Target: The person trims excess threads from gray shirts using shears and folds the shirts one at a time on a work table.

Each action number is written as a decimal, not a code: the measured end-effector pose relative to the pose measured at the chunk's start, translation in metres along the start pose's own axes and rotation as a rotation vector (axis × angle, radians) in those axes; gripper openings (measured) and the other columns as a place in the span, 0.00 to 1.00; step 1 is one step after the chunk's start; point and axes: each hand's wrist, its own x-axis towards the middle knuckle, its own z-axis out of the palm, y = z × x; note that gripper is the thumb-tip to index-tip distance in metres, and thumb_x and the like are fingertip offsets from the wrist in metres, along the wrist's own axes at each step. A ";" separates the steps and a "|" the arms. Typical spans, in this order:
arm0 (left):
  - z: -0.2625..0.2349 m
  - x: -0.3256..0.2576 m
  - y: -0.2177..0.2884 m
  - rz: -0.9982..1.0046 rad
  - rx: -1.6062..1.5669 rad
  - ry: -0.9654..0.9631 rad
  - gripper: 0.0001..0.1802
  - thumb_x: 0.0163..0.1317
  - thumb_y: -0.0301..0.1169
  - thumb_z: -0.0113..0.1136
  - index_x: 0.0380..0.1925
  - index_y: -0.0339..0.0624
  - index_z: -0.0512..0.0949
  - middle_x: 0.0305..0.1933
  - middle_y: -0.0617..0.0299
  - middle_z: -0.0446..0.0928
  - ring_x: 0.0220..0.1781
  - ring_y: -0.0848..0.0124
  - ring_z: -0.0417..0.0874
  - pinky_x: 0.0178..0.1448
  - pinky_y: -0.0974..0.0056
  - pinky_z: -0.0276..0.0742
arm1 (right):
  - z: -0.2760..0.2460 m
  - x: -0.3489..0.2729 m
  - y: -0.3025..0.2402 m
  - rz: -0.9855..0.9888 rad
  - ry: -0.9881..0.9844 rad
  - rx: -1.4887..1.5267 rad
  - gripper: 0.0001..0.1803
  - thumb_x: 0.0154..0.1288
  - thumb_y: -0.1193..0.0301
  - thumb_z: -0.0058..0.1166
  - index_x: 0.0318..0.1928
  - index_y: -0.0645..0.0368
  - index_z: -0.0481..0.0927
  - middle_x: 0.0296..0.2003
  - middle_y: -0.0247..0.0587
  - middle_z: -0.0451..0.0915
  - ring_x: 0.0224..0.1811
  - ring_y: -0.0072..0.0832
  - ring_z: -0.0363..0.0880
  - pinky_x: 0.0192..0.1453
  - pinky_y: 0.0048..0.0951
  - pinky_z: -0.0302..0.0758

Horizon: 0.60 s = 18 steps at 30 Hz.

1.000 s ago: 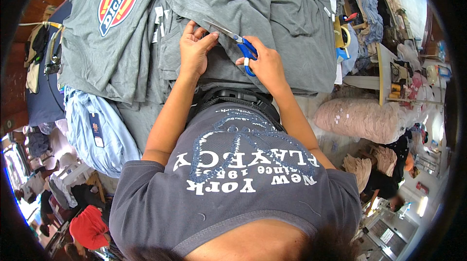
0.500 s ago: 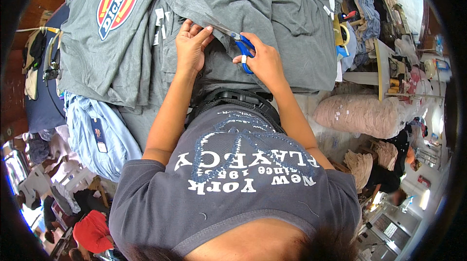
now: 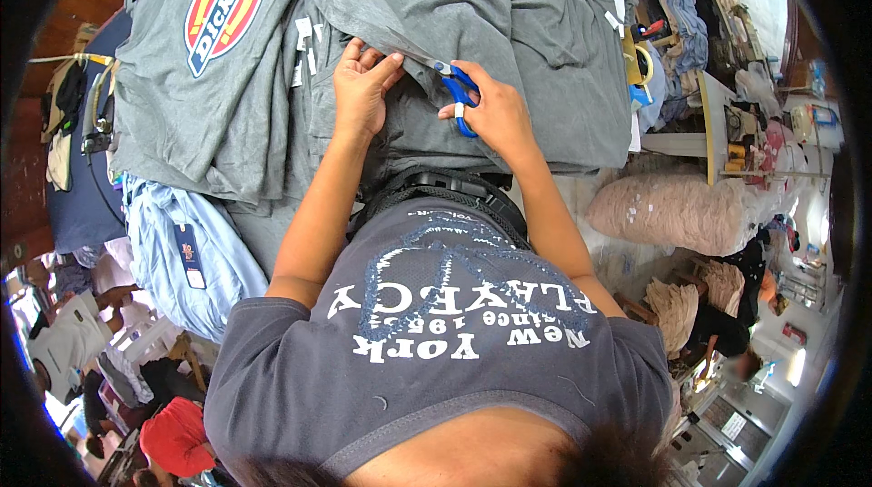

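1. Two bare hands work at the near edge of a grey garment (image 3: 509, 24) spread over a heaped table of clothing.
2. Pressed flat, the left hand (image 3: 361, 92) pins the grey cloth with its fingers spread, apparently to keep the fabric taut just left of the blades.
3. Closed around blue-handled scissors (image 3: 459, 96), the right hand (image 3: 495, 114) has its fingers through the loops, blades pointing away and to the left into the cloth edge (whether the blades are parted cannot be told).
4. Left of the scissors lies a second grey shirt (image 3: 195, 78) face up, showing a large horseshoe-shaped emblem (image 3: 223, 7) in red, yellow and blue.
5. Small white tags (image 3: 304, 37) stand between that shirt and the left hand, at the folded edges of stacked pieces.
6. Below and far left of the scissors, a pale blue garment (image 3: 182, 251) carries a dark rectangular hang tag (image 3: 189, 255).
7. Right of the scissors, a clear bag of pinkish cloth (image 3: 672, 210) sits beside the table.
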 end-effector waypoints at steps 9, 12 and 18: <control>0.001 0.000 0.002 0.007 -0.001 -0.010 0.23 0.48 0.17 0.57 0.46 0.40 0.64 0.36 0.64 0.75 0.37 0.75 0.76 0.39 0.71 0.74 | 0.005 0.005 0.003 -0.042 0.019 0.016 0.33 0.36 0.55 0.64 0.46 0.50 0.71 0.24 0.45 0.77 0.29 0.43 0.77 0.31 0.37 0.71; 0.001 0.001 0.002 0.009 0.003 -0.010 0.24 0.48 0.17 0.57 0.46 0.40 0.64 0.35 0.65 0.75 0.36 0.75 0.76 0.39 0.71 0.74 | 0.005 0.002 0.001 -0.058 0.039 0.063 0.29 0.37 0.58 0.64 0.44 0.51 0.72 0.24 0.45 0.78 0.27 0.42 0.77 0.30 0.35 0.71; 0.001 0.000 0.001 0.016 0.041 0.010 0.25 0.47 0.17 0.57 0.47 0.38 0.64 0.39 0.59 0.74 0.37 0.73 0.77 0.39 0.70 0.76 | 0.007 0.001 0.012 -0.009 0.002 0.267 0.25 0.39 0.61 0.63 0.42 0.53 0.73 0.25 0.44 0.78 0.26 0.39 0.78 0.29 0.34 0.71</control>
